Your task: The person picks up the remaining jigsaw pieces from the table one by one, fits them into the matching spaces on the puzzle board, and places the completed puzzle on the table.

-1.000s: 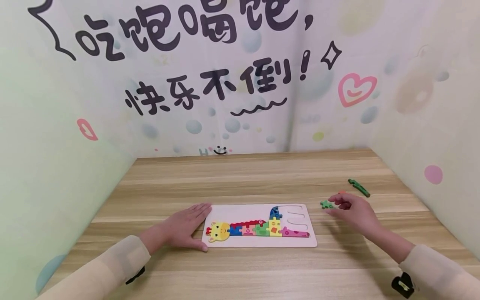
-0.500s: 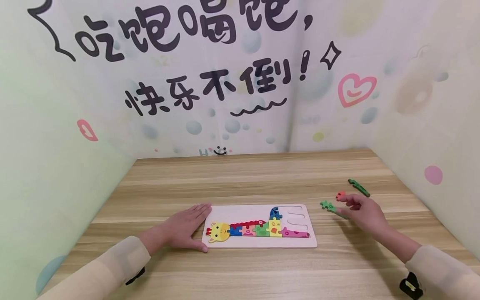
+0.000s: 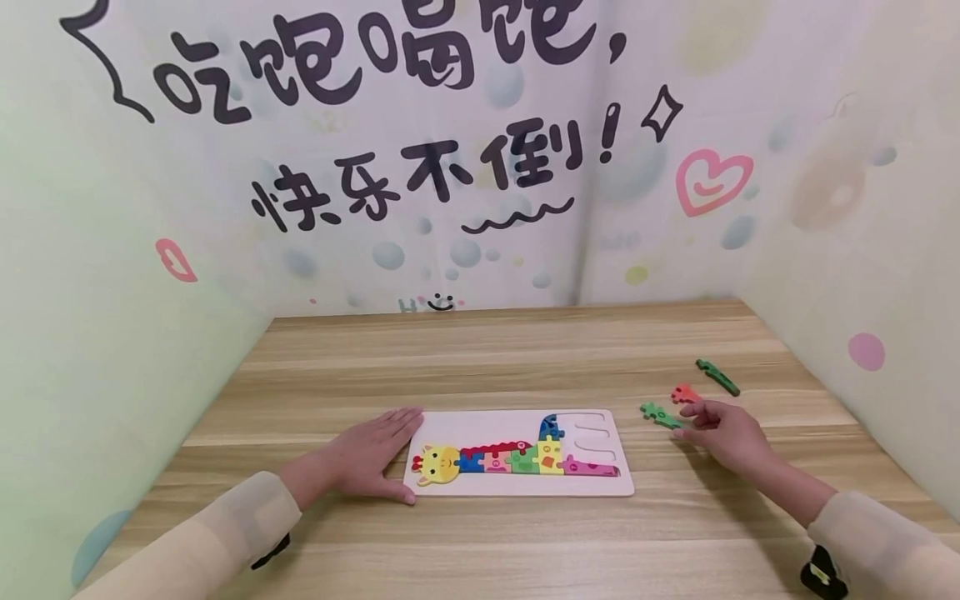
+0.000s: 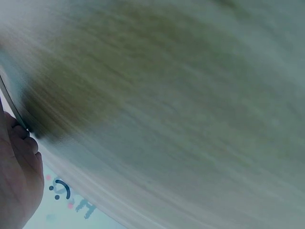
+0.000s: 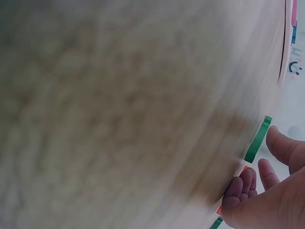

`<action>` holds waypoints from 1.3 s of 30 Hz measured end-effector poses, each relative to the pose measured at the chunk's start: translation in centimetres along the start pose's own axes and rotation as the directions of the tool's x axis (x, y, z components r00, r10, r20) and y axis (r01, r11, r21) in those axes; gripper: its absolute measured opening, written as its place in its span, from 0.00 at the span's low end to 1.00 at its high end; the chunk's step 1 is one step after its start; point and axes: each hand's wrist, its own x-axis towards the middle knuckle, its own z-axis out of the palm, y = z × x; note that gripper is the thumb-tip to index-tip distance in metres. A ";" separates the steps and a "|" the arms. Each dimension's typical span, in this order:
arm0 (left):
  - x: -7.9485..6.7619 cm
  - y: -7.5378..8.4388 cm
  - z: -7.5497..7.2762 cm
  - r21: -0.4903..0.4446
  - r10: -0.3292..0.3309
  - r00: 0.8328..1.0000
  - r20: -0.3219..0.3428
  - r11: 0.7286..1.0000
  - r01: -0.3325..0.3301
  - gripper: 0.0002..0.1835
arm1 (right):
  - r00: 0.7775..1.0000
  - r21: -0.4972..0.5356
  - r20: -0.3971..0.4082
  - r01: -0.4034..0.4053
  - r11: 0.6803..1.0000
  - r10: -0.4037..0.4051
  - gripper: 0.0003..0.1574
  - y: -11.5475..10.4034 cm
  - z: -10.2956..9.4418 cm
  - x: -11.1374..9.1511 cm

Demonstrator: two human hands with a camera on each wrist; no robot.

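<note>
A white puzzle board lies on the table with a giraffe of coloured pieces in it. My left hand rests on its left end, thumb at the near corner and fingers at the far one. At the right, my right hand hovers over loose pieces, thumb and index finger apart. A light green puzzle piece lies just by the thumb tip. An orange puzzle piece is partly behind the fingers. In the right wrist view, the green piece sits beyond the gap between thumb and index finger.
A dark green puzzle piece lies farther back on the right. Leg-shaped recesses show at the board's right end. Printed cloth walls enclose the wooden table at the back and sides.
My right hand has drawn back to the right and slightly nearer, uncovering more of the light green and orange pieces. Both pieces have stayed in place. My left hand has not moved.
</note>
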 end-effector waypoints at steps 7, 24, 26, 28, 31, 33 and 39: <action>0.0 0.0 -0.1 0.001 -0.003 1.000 0.004 1.000 0.003 0.63 | 1.000 -0.008 0.007 0.003 1.000 -0.003 0.21 0.0 0.2 0.2; 0.1 -0.1 0.0 0.009 -0.007 1.000 0.005 1.000 0.007 0.64 | 1.000 -0.046 0.003 0.002 0.999 -0.002 0.17 0.1 0.6 0.5; 0.1 -0.1 0.0 0.009 -0.008 1.000 0.005 1.000 0.008 0.64 | 1.000 -0.041 0.004 0.004 0.999 -0.004 0.18 0.1 0.6 0.4; 0.0 -0.1 0.0 0.008 -0.008 1.000 0.003 1.000 0.008 0.64 | 1.000 -0.034 0.005 0.002 0.999 -0.002 0.18 0.2 0.7 0.5; 0.0 0.0 -0.1 0.007 -0.007 1.000 0.001 1.000 0.007 0.64 | 1.000 -0.028 0.006 -0.004 1.000 0.004 0.18 0.2 0.7 0.5; 0.0 0.0 -0.1 0.005 -0.007 1.000 -0.001 1.000 0.007 0.64 | 1.000 -0.026 0.006 -0.005 1.000 0.006 0.17 0.2 0.7 0.5; 0.0 0.0 0.1 0.008 -0.006 1.000 -0.004 1.000 0.006 0.64 | 1.000 -0.019 0.009 -0.018 1.000 0.018 0.17 0.1 0.7 0.3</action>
